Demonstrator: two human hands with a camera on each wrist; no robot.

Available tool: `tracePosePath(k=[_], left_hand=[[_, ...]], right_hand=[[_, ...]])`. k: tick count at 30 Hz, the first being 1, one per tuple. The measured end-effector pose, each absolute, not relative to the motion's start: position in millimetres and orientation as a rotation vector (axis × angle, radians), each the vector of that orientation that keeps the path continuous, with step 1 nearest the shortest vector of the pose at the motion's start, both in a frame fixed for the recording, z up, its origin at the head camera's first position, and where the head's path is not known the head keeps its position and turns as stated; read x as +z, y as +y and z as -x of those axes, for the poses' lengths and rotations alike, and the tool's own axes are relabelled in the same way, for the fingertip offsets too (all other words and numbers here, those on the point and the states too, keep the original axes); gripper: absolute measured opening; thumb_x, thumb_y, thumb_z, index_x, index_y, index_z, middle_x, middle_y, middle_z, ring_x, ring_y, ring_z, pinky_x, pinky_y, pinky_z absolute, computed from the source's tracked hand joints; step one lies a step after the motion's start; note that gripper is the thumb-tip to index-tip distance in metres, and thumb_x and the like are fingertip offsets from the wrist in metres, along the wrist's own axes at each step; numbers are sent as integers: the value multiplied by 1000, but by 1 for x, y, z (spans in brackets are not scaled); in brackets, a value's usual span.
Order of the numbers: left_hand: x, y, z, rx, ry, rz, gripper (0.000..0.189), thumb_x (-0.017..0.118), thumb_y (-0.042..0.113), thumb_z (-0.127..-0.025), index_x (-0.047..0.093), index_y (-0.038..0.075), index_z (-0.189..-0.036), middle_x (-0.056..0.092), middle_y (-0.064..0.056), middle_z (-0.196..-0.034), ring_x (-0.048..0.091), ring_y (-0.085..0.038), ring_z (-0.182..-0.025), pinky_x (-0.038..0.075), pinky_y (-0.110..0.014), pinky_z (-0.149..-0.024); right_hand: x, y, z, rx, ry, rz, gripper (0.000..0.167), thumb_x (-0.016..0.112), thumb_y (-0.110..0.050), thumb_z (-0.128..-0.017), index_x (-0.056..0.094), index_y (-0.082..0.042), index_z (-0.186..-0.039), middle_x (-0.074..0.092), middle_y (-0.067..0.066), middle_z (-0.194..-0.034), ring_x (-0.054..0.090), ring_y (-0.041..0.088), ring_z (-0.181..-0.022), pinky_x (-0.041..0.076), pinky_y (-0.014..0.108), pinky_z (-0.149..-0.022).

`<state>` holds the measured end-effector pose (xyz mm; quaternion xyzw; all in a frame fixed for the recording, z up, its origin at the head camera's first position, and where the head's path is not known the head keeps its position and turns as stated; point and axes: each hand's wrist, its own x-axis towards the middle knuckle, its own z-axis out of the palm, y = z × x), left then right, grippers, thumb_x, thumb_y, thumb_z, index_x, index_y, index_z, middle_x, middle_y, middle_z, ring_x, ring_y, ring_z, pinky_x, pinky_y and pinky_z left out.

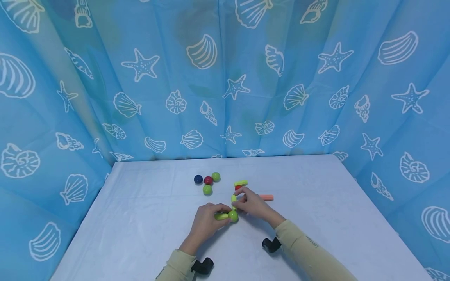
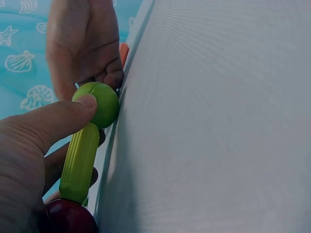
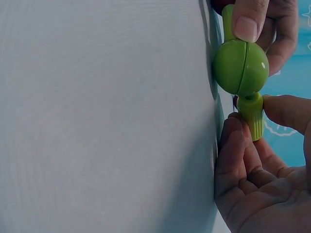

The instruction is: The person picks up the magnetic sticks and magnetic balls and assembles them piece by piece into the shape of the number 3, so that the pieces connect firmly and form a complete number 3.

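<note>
My left hand (image 1: 207, 220) holds a joined piece: a green ball (image 2: 107, 104) with a ribbed yellow-green rod (image 2: 79, 162) on it. The left thumb lies on the ball, with fingers behind the rod. At the rod's other end, a dark red ball (image 2: 70, 217) shows low in the left wrist view, partly hidden by the hand. My right hand (image 1: 254, 203) pinches a second yellow-green rod (image 3: 251, 116) between thumb and fingers. Its hollow end is right at the green ball, on the side across from the first rod.
Beyond the hands, a blue ball (image 1: 198, 179), a red ball (image 1: 208, 180) and two green balls (image 1: 207, 189) sit grouped on the white table (image 1: 147, 218). Another yellow-green rod (image 1: 240, 182), a red piece (image 1: 238, 187) and an orange rod (image 1: 267, 197) lie around the right hand.
</note>
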<state>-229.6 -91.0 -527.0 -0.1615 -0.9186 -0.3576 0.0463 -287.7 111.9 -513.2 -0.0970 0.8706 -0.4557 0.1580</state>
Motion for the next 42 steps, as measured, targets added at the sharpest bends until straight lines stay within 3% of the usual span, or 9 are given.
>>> tracePosePath(k=[42], left_hand=[[-530,-90,230,-1063,-2762,505,28,85,37,-83,79,28,-108,75,17,-101,63,-8,-94,48,-34,-84]], right_hand=[[-512,114,281,-1280,2478,390,40,71,-27,-97,61,-18,-134,70,-1,-99,64,16,-83,55,32,-75]])
